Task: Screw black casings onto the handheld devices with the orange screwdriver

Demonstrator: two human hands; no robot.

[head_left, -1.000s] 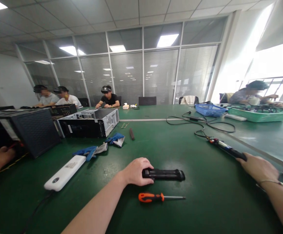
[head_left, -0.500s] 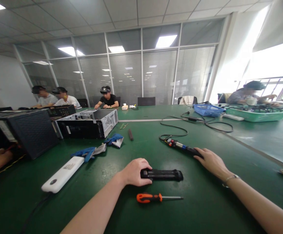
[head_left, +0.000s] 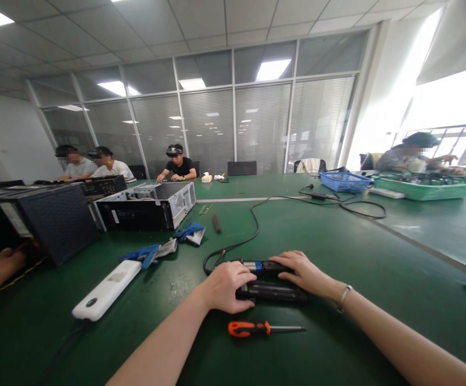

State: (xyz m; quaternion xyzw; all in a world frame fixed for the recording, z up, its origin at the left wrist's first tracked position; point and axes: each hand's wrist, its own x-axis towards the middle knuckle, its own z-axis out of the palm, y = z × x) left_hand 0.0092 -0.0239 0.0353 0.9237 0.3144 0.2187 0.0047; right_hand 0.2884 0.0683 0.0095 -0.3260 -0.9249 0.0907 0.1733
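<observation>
My left hand (head_left: pixel 228 287) is closed around the left end of a long black plastic casing (head_left: pixel 276 292) lying on the green table. My right hand (head_left: pixel 303 272) grips the black end of a slim corded device with exposed inner parts (head_left: pixel 257 266), its silver and blue middle showing. The device lies along the far side of the casing, close against it; whether they touch, I cannot tell. Its wired left end is partly hidden behind my left hand. Nearer to me rests a screwdriver (head_left: pixel 249 328) with an orange and black handle, its shaft pointing right.
A black cord (head_left: pixel 253 231) runs from the device across the table (head_left: pixel 361 268). To the left are a white power strip (head_left: pixel 108 289), blue-grey gloves (head_left: pixel 148 254), an opened computer case (head_left: pixel 140 212) and another person's hand (head_left: pixel 2 268). Blue (head_left: pixel 343 183) and green baskets (head_left: pixel 429 190) stand far right.
My right hand has moved left with the corded device, bringing it beside the black casing. The cord has shifted left with it. My left hand stays on the casing.
</observation>
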